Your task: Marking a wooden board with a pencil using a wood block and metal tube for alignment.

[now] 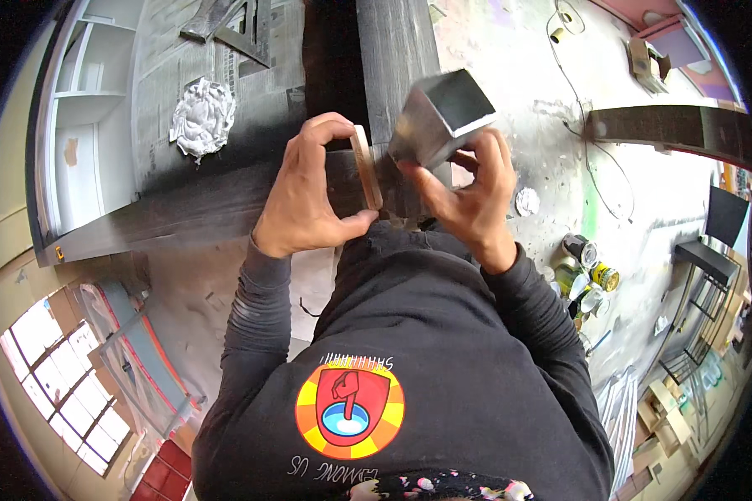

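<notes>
My left hand (302,200) is closed on a thin, flat wooden block (366,171), fingers on its upper end and thumb at its lower end, so the block stands on edge. To its right, my right hand (475,196) grips a dark grey square box-like piece (430,125) from below, thumb on the near side and fingers behind. Its dark square end tilts up and to the right, bordered by a pale edge. The two pieces are apart. Both are held in front of my waist, by a dark wooden beam (397,42).
Left is a dark-smudged work surface (267,92) with a crumpled white wad (202,118) and a dark angled bracket (246,33). Right, a cable (589,163) lies on the paint-stained floor, near several cans (581,249) and a black chair (708,255).
</notes>
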### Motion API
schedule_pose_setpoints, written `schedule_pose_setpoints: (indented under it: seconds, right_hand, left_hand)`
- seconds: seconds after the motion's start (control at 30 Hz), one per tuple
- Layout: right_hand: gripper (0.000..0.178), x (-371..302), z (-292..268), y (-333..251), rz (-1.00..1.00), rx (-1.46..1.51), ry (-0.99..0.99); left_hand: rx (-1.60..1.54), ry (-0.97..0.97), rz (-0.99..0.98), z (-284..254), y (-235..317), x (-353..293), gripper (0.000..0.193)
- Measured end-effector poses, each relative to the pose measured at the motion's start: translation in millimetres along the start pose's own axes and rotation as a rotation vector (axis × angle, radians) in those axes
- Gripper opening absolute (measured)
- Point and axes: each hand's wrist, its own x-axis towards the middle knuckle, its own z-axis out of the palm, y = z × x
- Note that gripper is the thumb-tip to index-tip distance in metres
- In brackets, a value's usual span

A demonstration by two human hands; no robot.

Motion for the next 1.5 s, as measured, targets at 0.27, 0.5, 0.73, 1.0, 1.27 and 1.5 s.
schedule_pose_setpoints:
  seconds: [0.27,0.5,0.73,1.0,1.27,1.5]
  right_hand:
    - [0.063,-12.5,-13.2,-6.5,-0.07,-0.096,-0.188]
    - [0.074,18.4,-25.7,9.2,-0.204,-0.039,-0.56]
    - [0.067,16.9,-31.3,11.6,0.016,-0.044,-0.63]
    - [0.073,14.0,-34.8,13.9,0.044,0.014,-0.633]
    - [0.071,9.1,-32.9,19.7,0.009,0.04,-0.634]
    - [0.07,9.0,-29.7,20.4,-0.033,0.009,-0.616]
  left_hand:
    - [0.049,-0.027,0.05,17.9,-7.6,-0.7,0.094]
    - [0.088,-0.067,0.089,15.9,-3.0,9.4,0.093]
    - [0.034,-0.066,0.047,16.9,-3.5,6.3,0.085]
    - [-0.055,-0.035,0.024,18.9,-3.9,5.6,0.082]
    - [-0.245,-0.016,-0.026,10.8,-1.9,6.8,0.087]
    - [-0.256,-0.037,-0.042,11.6,-1.0,9.0,0.089]
